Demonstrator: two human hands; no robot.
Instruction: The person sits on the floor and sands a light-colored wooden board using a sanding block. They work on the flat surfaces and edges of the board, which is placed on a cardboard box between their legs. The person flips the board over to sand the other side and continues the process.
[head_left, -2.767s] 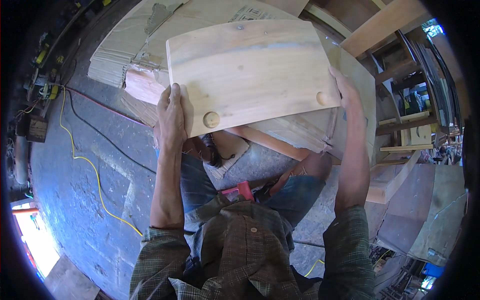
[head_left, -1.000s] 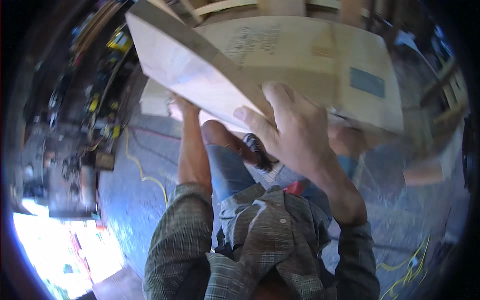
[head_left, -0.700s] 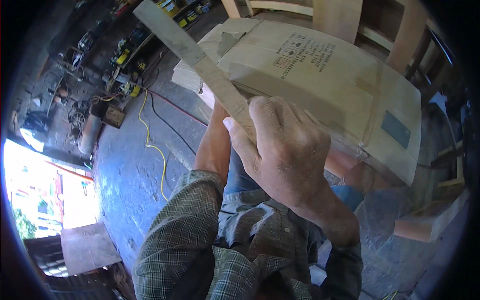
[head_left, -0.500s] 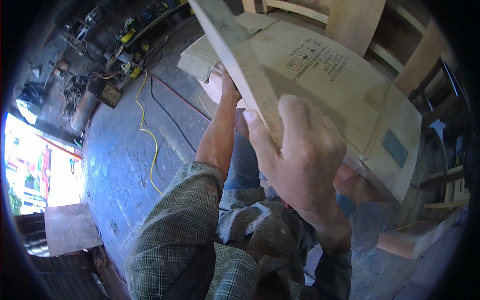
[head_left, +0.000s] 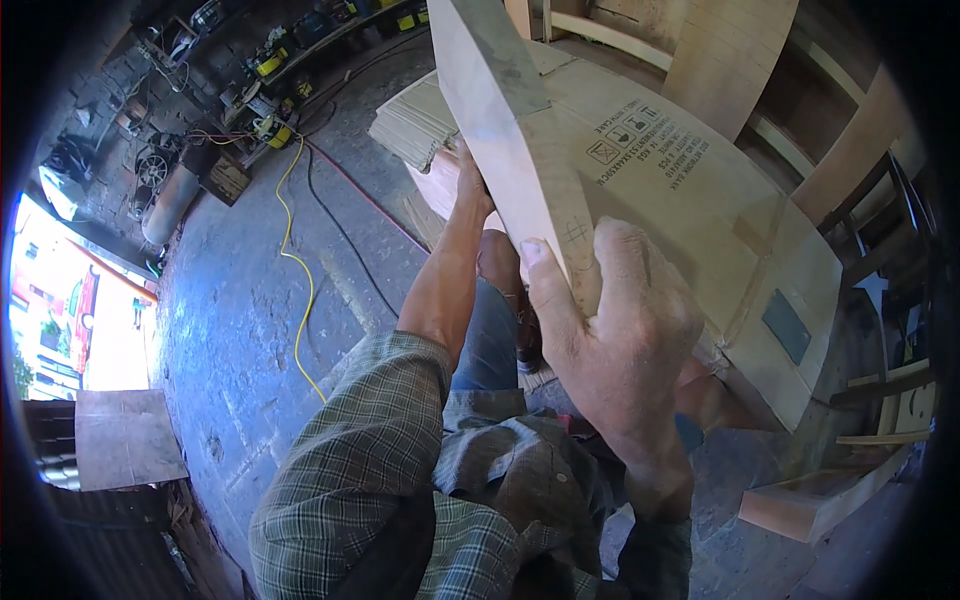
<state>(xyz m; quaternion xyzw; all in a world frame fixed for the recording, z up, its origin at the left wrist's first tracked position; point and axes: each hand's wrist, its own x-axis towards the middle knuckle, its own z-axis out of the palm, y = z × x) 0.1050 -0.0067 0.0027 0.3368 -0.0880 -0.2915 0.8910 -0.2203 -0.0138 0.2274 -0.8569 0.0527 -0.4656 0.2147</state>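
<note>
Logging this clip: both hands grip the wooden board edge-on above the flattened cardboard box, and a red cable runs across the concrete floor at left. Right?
Not quite: the long looping cable on the floor is yellow, as the head view shows. Both the left hand and right hand do grip the wooden board above the cardboard box.

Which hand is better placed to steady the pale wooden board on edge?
Probably the right hand: it wraps the near end of the pale wooden board in full view. The left hand only reaches its far side, mostly hidden.

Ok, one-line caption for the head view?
Both hands, left hand and right hand, grip a wooden board edge-on above flattened cardboard.
</note>
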